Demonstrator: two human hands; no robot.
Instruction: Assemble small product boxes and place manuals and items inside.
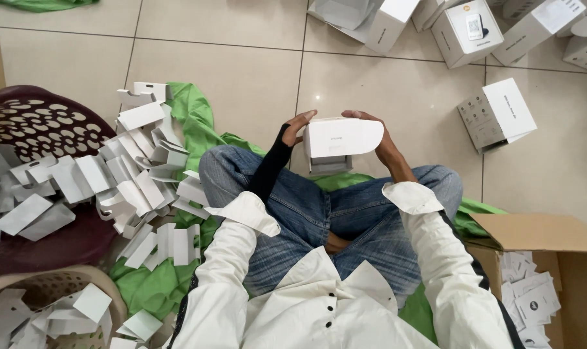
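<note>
Holding a small white box above the lap, left hand and right hand fingers pinching its ends; loose flap may crease, or box slip onto floor tiles.

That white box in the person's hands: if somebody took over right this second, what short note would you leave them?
Left hand: grips the left end of the white box, held above the lap.
Right hand: grips its right end and top edge.
Around: a heap of folded white card inserts lies on the green cloth to the left, spilling into a maroon basket and a beige basket. A brown carton with small white leaflets sits to the right. More white boxes stand on the tiled floor ahead.
Done: several boxes lie ahead.
Left: many inserts are loose; whether the held box is filled cannot be told.
</note>
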